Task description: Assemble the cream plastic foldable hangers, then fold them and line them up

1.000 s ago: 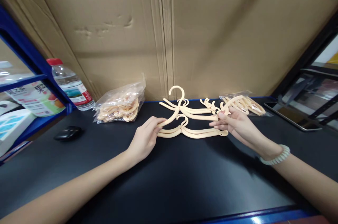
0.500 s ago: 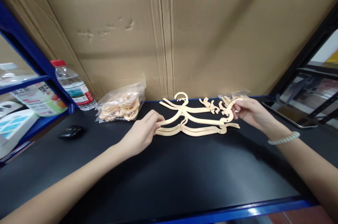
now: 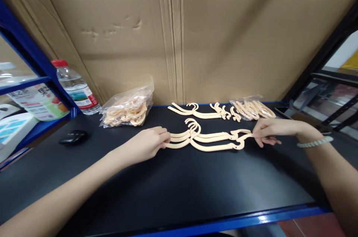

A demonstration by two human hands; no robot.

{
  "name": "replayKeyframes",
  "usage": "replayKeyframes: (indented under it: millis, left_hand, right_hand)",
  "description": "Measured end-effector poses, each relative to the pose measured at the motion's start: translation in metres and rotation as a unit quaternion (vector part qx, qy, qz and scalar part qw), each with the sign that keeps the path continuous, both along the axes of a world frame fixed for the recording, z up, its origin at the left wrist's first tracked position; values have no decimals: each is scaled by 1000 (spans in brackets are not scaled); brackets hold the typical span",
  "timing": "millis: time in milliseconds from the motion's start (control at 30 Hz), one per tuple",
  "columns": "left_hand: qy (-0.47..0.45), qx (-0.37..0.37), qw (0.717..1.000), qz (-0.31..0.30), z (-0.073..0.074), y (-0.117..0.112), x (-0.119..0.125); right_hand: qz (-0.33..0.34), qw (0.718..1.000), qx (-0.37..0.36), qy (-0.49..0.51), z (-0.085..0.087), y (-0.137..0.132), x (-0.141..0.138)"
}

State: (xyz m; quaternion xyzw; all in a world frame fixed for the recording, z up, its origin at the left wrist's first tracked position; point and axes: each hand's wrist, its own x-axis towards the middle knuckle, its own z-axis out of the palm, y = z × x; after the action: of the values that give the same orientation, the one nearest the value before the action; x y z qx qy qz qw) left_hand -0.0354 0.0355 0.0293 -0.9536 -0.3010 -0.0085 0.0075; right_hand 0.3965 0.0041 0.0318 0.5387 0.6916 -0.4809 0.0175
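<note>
A cream-coloured hanger lies on the black table, in front of similar hangers and close against them. My left hand is closed around its left end. At the other end, a curved end piece joins the hanger's arm, and my right hand pinches its tip between thumb and fingers. Farther back lie more hangers. Small loose curved pieces rest to the right of these. My left fingers cover the left ends of the nearer hangers.
A clear bag of cream parts sits at the back left, another bag at the back right. Left are a water bottle and a black mouse. Cardboard walls the back; a dark device lies right.
Both hands have brought the hanger toward me and down, from over the other hangers to the table in front of them. The back-right bag and rear hangers are now more exposed.
</note>
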Motion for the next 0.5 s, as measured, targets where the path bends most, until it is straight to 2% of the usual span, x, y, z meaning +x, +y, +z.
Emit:
replayKeyframes:
  millis: [167, 333, 400, 433, 500]
  left_hand:
    - [1, 19, 1000, 8, -4, 0, 2]
    - [-3, 32, 999, 5, -6, 2, 2]
    - [-1, 45, 999, -1, -7, 3, 2]
    - [1, 55, 998, -4, -7, 4, 2]
    - [6, 80, 997, -10, -6, 4, 2]
  right_hand:
    - [-42, 997, 4, -64, -9, 3, -2]
    - [-29, 992, 26, -117, -10, 4, 5]
    - [-75, 977, 122, -155, -7, 6, 15]
    - [-123, 956, 199, -175, -5, 7, 22]
    - [-251, 877, 346, -221, -3, 10, 42]
